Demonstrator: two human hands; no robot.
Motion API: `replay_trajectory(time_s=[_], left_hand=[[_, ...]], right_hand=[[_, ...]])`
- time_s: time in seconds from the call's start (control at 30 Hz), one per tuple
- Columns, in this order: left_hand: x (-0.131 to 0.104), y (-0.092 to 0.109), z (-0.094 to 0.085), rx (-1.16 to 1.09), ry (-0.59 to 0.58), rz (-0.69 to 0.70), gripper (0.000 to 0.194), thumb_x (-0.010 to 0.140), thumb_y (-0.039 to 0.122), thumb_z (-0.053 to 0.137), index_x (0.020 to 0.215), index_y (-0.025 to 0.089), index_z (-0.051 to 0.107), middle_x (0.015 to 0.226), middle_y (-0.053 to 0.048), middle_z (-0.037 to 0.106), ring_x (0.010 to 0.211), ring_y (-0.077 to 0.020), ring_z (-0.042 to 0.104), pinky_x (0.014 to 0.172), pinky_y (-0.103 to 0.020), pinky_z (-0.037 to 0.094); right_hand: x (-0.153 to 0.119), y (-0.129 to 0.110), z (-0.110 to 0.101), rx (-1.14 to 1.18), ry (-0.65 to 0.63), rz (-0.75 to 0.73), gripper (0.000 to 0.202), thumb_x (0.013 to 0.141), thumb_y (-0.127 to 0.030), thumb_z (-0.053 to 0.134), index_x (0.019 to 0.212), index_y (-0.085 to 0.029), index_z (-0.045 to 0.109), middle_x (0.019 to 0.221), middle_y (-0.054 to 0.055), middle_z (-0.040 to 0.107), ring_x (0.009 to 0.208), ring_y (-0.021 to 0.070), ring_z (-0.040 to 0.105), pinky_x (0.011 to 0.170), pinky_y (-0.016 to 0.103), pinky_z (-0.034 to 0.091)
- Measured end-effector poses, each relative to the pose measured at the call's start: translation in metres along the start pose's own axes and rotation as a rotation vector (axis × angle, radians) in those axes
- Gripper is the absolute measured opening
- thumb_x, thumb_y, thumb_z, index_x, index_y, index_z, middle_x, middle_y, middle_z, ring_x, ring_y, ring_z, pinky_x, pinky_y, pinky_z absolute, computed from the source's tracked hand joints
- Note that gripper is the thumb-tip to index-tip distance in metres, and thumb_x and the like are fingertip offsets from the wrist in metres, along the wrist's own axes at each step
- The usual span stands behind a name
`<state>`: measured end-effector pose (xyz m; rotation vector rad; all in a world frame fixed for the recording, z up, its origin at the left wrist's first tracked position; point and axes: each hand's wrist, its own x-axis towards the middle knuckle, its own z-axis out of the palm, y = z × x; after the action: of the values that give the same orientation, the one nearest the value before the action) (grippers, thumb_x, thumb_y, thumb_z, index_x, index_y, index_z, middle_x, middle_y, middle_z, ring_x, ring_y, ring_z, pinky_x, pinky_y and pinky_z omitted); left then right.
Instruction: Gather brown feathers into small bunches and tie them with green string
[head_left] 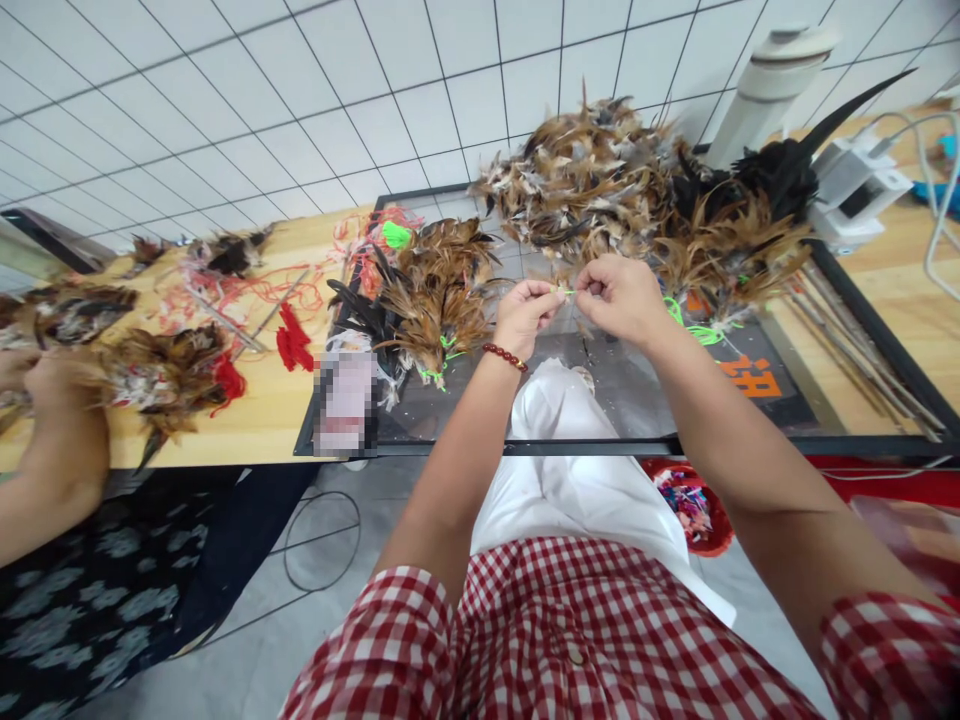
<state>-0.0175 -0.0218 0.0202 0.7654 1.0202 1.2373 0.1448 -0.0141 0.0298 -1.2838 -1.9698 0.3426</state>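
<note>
Green thread (pixel 568 292), a short bright length, spans the narrow gap between the left hand (pixel 521 318) and the right hand (pixel 622 295), above the dark-framed panel (pixel 450 447). Grip state: thumb and fingers of both hands are closed, apparently pinching the thread from its 2 sides; exact fingertip contact is too small to confirm. Recommended handling: hold the 2 pinches close together, pull evenly and avoid jerks, since so fine a strand could slip or snap. Work clear of the brown feather bundle (pixel 431 300) at left and the large feather pile (pixel 592 180) beyond, which could snag it.
</note>
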Motion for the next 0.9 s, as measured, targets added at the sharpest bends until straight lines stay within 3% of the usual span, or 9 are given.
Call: replay_trajectory(time_s=[0.1, 0.23, 0.37, 0.5, 0.67, 0.9], left_hand=[[0.003, -0.003, -0.001, 0.037, 0.01, 0.051, 0.025, 0.069, -0.002, 0.075, 0.069, 0.017, 0.058, 0.062, 0.008, 0.061, 0.051, -0.0017, 0.048, 0.051, -0.016, 0.035], [0.004, -0.005, 0.001, 0.182, 0.04, 0.257, 0.025, 0.068, -0.007, 0.068, 0.068, 0.017, 0.061, 0.064, 0.007, 0.061, 0.058, -0.003, 0.052, 0.062, -0.016, 0.043], [0.006, -0.011, 0.002, 0.337, 0.127, 0.414, 0.025, 0.071, -0.006, 0.066, 0.067, 0.018, 0.062, 0.066, 0.006, 0.062, 0.061, -0.0052, 0.054, 0.066, -0.018, 0.044], [0.009, -0.019, 0.0, 0.371, 0.182, 0.515, 0.022, 0.074, -0.001, 0.071, 0.07, 0.02, 0.065, 0.073, 0.004, 0.066, 0.069, -0.0077, 0.06, 0.073, -0.019, 0.049], [0.01, -0.019, -0.001, 0.324, 0.181, 0.489, 0.02, 0.077, 0.006, 0.078, 0.072, 0.021, 0.066, 0.073, 0.004, 0.066, 0.071, -0.0087, 0.062, 0.074, -0.021, 0.051], [0.007, -0.013, 0.003, 0.273, 0.154, 0.449, 0.02, 0.076, 0.006, 0.08, 0.073, 0.02, 0.066, 0.074, 0.003, 0.067, 0.071, -0.0085, 0.064, 0.074, -0.021, 0.052]], right_hand=[[0.003, 0.003, 0.001, 0.078, 0.014, -0.007, 0.013, 0.078, -0.024, 0.061, 0.079, -0.022, 0.074, 0.085, 0.008, 0.072, 0.083, 0.0254, 0.064, 0.083, 0.041, 0.048], [0.003, 0.002, 0.013, 0.237, 0.038, -0.032, 0.025, 0.086, -0.02, 0.053, 0.092, -0.023, 0.077, 0.106, 0.01, 0.077, 0.105, 0.0269, 0.069, 0.099, 0.042, 0.05], [0.0, -0.003, 0.024, 0.271, -0.048, 0.057, 0.022, 0.083, -0.017, 0.057, 0.09, -0.023, 0.077, 0.098, 0.007, 0.079, 0.096, 0.0263, 0.069, 0.097, 0.041, 0.05], [0.0, -0.008, 0.025, 0.338, -0.031, 0.137, 0.017, 0.08, -0.014, 0.06, 0.082, -0.022, 0.075, 0.085, 0.003, 0.075, 0.085, 0.0226, 0.066, 0.089, 0.036, 0.048], [0.001, -0.014, 0.019, 0.458, -0.002, 0.241, 0.01, 0.079, -0.016, 0.064, 0.072, -0.021, 0.07, 0.073, 0.0, 0.068, 0.07, 0.017, 0.056, 0.076, 0.031, 0.044], [0.002, -0.012, 0.016, 0.407, -0.023, 0.223, 0.007, 0.081, -0.022, 0.069, 0.075, -0.021, 0.065, 0.07, -0.001, 0.063, 0.067, 0.0157, 0.051, 0.071, 0.03, 0.041]])
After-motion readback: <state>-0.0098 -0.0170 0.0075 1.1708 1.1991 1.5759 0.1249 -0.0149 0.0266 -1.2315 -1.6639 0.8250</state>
